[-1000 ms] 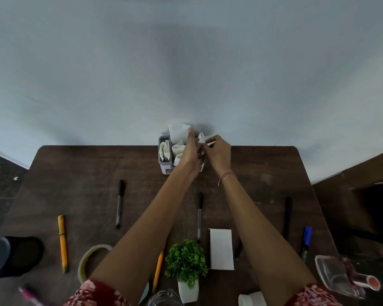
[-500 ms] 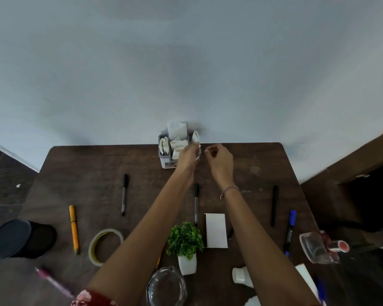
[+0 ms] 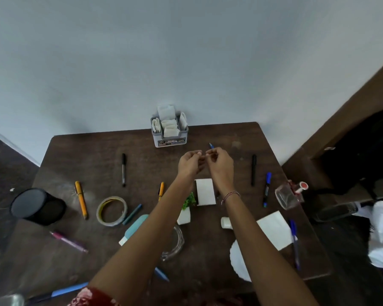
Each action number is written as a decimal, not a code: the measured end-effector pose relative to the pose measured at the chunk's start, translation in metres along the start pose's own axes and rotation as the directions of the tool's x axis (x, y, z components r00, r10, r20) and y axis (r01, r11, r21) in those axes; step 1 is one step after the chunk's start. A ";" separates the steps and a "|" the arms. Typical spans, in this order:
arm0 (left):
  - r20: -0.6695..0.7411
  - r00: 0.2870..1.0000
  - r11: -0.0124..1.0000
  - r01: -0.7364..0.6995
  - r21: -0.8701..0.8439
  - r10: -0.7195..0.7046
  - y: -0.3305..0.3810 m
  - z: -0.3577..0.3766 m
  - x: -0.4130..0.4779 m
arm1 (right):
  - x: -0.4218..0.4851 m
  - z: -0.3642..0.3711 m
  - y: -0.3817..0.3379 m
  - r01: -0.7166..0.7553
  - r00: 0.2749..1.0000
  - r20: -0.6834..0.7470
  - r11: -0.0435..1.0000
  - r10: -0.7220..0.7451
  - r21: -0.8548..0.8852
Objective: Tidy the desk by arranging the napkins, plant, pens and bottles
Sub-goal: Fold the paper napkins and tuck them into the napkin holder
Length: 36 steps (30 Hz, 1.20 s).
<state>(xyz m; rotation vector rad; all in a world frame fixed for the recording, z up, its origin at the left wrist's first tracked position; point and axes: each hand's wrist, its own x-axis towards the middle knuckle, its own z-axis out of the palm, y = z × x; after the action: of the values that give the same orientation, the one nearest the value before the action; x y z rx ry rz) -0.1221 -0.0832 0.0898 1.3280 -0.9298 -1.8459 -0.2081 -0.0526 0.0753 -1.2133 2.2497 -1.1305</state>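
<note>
Napkins (image 3: 169, 125) fill the holder (image 3: 170, 141) at the table's (image 3: 86, 155) far edge; left hand (image 3: 189, 163) curls loosely, empty; right hand (image 3: 220, 166) curled beside a pen tip (image 3: 211, 145), grip unclear.

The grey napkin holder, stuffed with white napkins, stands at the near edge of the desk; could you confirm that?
Not quite: in the head view the grey napkin holder, stuffed with white napkins, stands at the far edge of the desk, against the wall.
</note>
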 end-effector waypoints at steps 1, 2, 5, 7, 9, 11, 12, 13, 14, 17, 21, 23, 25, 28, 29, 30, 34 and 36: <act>0.006 1.000 1.000 0.006 0.013 -0.006 -0.007 0.001 -0.006 | -0.010 -0.004 0.005 -0.015 1.000 0.000 1.000 0.015 0.011; 0.015 1.000 1.000 0.011 0.016 -0.011 -0.014 0.003 -0.012 | -0.020 -0.009 0.009 -0.030 1.000 -0.003 0.999 0.030 0.025; 0.033 0.999 0.997 0.028 0.066 -0.030 -0.037 0.011 -0.027 | -0.049 -0.025 0.028 -0.069 0.997 -0.020 0.997 0.070 0.038; 0.037 0.998 0.990 0.044 0.133 -0.049 -0.056 0.018 -0.033 | -0.065 -0.037 0.045 -0.100 0.995 -0.027 0.995 0.100 0.015; 0.047 0.997 0.971 0.055 0.231 -0.068 -0.076 0.027 -0.039 | -0.079 -0.049 0.063 -0.133 0.991 -0.036 0.991 0.132 -0.010; 0.067 0.996 0.944 0.038 0.329 -0.063 -0.093 0.036 -0.048 | -0.090 -0.062 0.082 -0.152 0.988 -0.042 0.988 0.151 -0.031; 0.079 0.995 0.930 0.022 0.368 -0.055 -0.101 0.041 -0.053 | -0.095 -0.068 0.092 -0.162 0.986 -0.045 0.985 0.160 -0.051; 0.090 0.995 0.913 0.004 0.408 -0.045 -0.107 0.046 -0.056 | -0.099 -0.074 0.102 -0.175 0.984 -0.049 0.981 0.172 -0.083; 0.107 0.994 0.894 -0.025 0.447 -0.026 -0.113 0.051 -0.061 | -0.103 -0.081 0.114 -0.182 0.983 -0.052 0.976 0.177 -0.122; 0.199 0.978 0.773 -0.179 0.609 0.069 -0.125 0.064 -0.070 | -0.107 -0.100 0.149 -0.173 0.985 -0.041 0.950 0.168 -0.259; 0.275 0.954 0.570 -0.292 0.768 0.119 -0.147 0.090 -0.076 | -0.109 -0.119 0.192 -0.147 0.984 0.028 0.894 0.175 -0.424; 0.310 0.940 0.443 -0.341 0.829 0.144 -0.160 0.105 -0.075 | -0.107 -0.123 0.205 -0.130 0.984 0.046 0.868 0.172 -0.479; 0.369 0.915 0.282 -0.402 0.871 0.165 -0.174 0.118 -0.074 | -0.103 -0.124 0.217 -0.100 0.985 0.066 0.849 0.157 -0.519; 0.414 0.898 0.056 -0.426 0.903 0.152 -0.189 0.135 -0.072 | -0.094 -0.123 0.230 -0.009 0.990 0.104 0.798 0.090 -0.603; 0.417 0.897 0.005 -0.422 0.907 0.149 -0.193 0.139 -0.070 | -0.091 -0.122 0.234 0.012 0.991 0.114 0.788 0.074 -0.616; 0.414 0.899 -0.035 -0.413 0.910 0.146 -0.197 0.142 -0.067 | -0.088 -0.122 0.236 0.022 0.990 0.121 0.785 0.068 -0.619; 0.388 0.913 -0.106 -0.377 0.920 0.128 -0.206 0.149 -0.060 | -0.077 -0.121 0.243 0.017 0.991 0.115 0.803 0.065 -0.596; 0.384 0.915 -0.125 -0.369 0.921 0.127 -0.209 0.151 -0.059 | -0.073 -0.122 0.246 0.008 0.989 0.124 0.823 0.076 -0.569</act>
<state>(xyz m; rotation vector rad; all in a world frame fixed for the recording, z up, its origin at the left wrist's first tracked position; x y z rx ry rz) -0.2749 0.0997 -0.0246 1.4603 -2.8205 -0.5974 -0.3740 0.1439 -0.0455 -1.3961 2.5675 -0.3256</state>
